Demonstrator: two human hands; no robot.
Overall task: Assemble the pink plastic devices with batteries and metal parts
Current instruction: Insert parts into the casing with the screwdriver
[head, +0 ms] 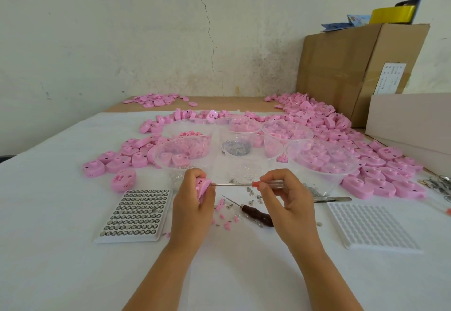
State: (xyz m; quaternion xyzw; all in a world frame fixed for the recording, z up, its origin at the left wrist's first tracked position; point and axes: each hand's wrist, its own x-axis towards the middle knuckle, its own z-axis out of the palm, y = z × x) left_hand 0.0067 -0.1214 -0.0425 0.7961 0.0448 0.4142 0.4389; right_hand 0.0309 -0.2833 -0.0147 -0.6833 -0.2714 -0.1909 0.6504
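My left hand [191,201] grips a pink plastic device [203,187], turned on its side above the white table. My right hand [284,196] holds a small screwdriver [246,183] by its clear, red-collared handle. The thin metal shaft points left and its tip touches the device. A tray of button batteries [135,214] lies left of my left hand. Small metal parts [255,194] and pink bits [225,222] are scattered between my hands.
An awl with a dark handle [256,214] and metal tweezers [332,199] lie near my right hand. An empty white tray [371,226] sits at the right. Several clear bowls [322,161] of pink parts stand behind, amid heaps of pink devices [380,164]. Cardboard boxes [351,66] stand at back right.
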